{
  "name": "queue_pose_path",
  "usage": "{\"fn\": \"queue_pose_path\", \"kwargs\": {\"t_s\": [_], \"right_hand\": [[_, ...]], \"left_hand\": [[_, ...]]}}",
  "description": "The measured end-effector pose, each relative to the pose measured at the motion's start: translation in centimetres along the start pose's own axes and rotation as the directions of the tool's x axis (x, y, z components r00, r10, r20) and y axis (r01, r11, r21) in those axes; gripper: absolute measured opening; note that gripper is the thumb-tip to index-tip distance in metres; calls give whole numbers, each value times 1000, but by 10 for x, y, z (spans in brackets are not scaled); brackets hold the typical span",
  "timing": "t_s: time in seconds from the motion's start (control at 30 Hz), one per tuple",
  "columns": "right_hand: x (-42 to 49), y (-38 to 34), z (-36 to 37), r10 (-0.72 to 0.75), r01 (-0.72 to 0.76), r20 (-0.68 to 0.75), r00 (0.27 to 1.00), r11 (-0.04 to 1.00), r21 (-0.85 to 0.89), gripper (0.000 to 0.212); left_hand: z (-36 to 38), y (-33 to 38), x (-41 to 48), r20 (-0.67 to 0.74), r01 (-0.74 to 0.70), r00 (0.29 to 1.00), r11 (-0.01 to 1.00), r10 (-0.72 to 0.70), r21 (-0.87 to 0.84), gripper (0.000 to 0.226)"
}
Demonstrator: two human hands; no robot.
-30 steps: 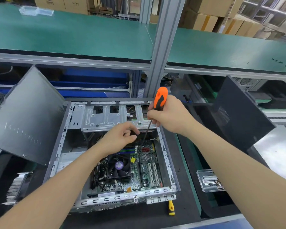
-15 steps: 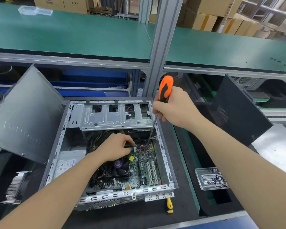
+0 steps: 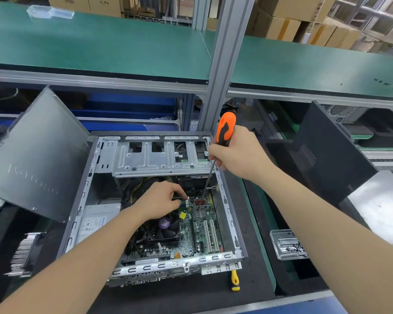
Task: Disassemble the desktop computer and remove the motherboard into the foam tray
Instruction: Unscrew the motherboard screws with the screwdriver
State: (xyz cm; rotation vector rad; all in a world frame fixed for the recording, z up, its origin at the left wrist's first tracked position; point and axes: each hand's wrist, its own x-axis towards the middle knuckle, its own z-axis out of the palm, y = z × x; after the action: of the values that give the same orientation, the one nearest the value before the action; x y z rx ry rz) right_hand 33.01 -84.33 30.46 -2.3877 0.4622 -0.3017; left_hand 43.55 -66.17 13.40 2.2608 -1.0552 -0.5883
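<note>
The right hand [image 3: 238, 155] grips the orange screwdriver [image 3: 225, 130], tip down on the green board [image 3: 200, 225] inside the open computer box [image 3: 84, 193], so hold it straight and push gently while the left hand [image 3: 161, 200] pinches a small part [image 3: 183, 198] nearby.

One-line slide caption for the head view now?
Right hand holds an orange screwdriver down to the motherboard in the open case; left hand reaches the memory slots.

Head-worn view, looking forward and down (wide-angle), close over open computer case [image 3: 233, 223]
</note>
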Motion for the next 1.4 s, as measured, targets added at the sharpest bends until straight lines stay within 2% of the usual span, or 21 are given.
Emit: {"fn": "queue_pose_path", "kwargs": {"t_s": [0.4,0.63,0.77,1.07,1.4], "right_hand": [[2,-3,-4,-20,20,-1,1000,999,41,13],[3,1,-2,4,-4,4,1000,1000,24,21],[2,-1,-7,-15,16,-4,1000,999,43,14],[6,-9,-22,-40,43,-32,999,995,94,15],[7,-18,-29,-75,83,-60,995,985,148,15]], "left_hand": [[4,-4,4,-5,14,1000,1000,-14,9,20],[4,-5,5,-3,18,1000,1000,-18,8,18],[5,-6,7,7,18,1000,1000,-18,10,17],[16,0,10,26,-22,999,1000,23,-11,20],[30,5,16,-89,-5,996,999,1,-42,27]]}}
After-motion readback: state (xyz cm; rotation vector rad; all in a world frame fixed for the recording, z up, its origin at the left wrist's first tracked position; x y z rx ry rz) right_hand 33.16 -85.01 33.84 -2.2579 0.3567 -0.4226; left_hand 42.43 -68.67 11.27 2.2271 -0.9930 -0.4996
